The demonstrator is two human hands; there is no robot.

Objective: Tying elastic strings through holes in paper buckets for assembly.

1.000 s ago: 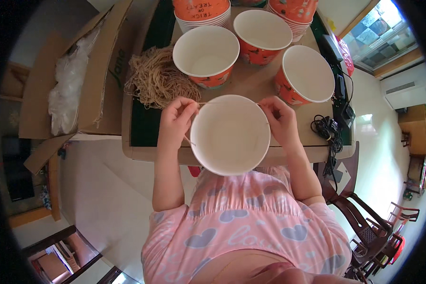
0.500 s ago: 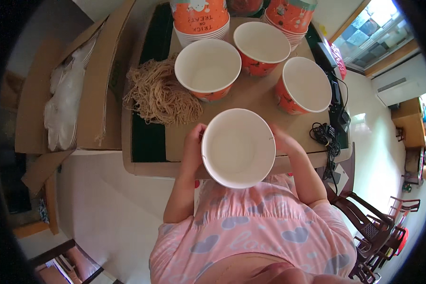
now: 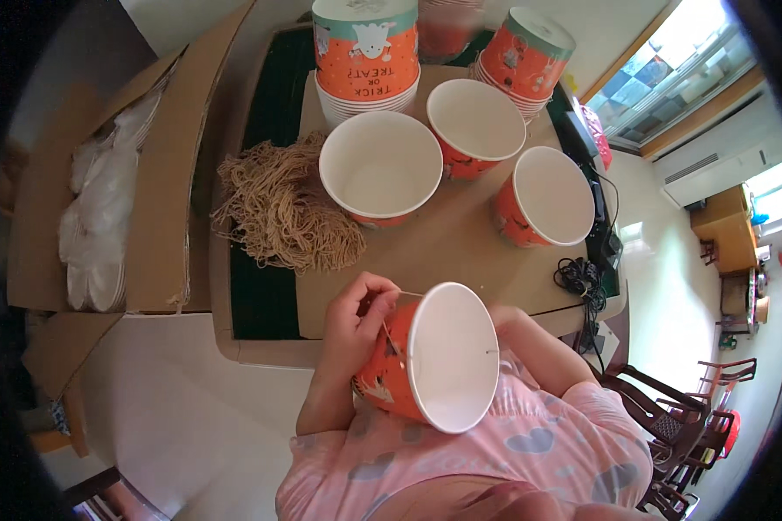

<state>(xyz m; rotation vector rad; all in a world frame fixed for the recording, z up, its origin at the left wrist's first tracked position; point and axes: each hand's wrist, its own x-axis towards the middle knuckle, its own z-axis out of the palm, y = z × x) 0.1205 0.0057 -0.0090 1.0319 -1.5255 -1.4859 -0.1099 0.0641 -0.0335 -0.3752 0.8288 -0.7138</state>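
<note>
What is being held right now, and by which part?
The left hand holds an orange paper bucket by its side wall near the rim, pinching a thin string there. The right hand is hidden behind the bucket.

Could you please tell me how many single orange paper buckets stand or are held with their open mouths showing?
4: one held bucket by the left hand; three on the table: left, back, right. Stacked ones aren't counted.

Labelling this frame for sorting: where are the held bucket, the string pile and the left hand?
held bucket (image 3: 452, 360), head view, white inner wall.
string pile (image 3: 282, 208), head view, middle of tangle.
left hand (image 3: 356, 317), head view, knuckles.
</note>
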